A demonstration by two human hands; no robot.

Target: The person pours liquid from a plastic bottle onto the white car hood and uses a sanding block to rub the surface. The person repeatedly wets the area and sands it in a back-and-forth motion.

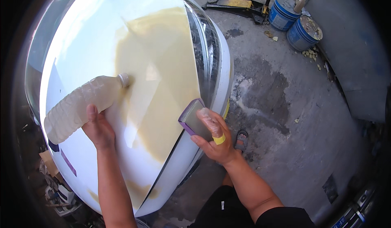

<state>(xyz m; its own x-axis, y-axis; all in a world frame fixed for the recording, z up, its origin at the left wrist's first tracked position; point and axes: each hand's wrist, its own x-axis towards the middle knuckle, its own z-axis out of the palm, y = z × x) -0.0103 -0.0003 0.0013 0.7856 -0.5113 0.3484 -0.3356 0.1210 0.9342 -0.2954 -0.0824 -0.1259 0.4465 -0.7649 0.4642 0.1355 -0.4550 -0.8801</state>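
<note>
Plastic, cloudy, ribbed bottle (79,104): left hand (99,132) grips its middle, likely for balance; right hand (220,144) clasps a purple-edged grey block (193,118).

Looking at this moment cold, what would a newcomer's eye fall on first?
Probably the broad tan patch on the white car hood. Next, the cloudy plastic bottle in the left hand, slanted with its cap toward that patch, and the grey, purple-edged block in the right hand, by the hood's front edge.
</note>
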